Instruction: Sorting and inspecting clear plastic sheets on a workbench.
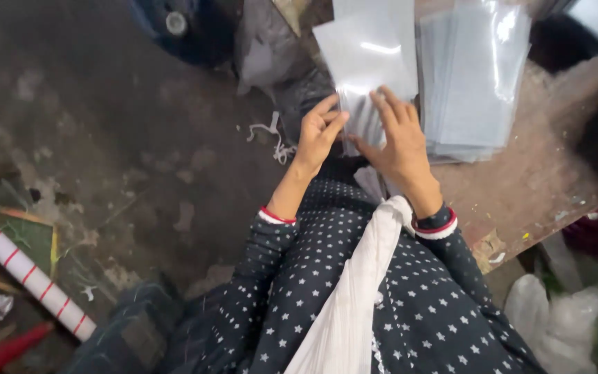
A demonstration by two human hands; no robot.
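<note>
My left hand (318, 131) pinches the lower left edge of a clear plastic pouch (368, 59) that holds a grey-white sheet. My right hand (399, 142) lies flat on the pouch's lower part, fingers spread and pointing up. The pouch rests partly over a worn wooden table (527, 187). Beside it on the right lies a thick stack of similar clear pouches (472, 76). My sleeves are dark with small white stars, and a white cloth (354, 298) hangs down my front.
A stained concrete floor (126, 138) lies to the left. A white tube with red rings (25, 270) leans at lower left. Dark bags and a blue container (181, 28) sit at the top. Crumpled plastic bags (562, 312) lie at lower right.
</note>
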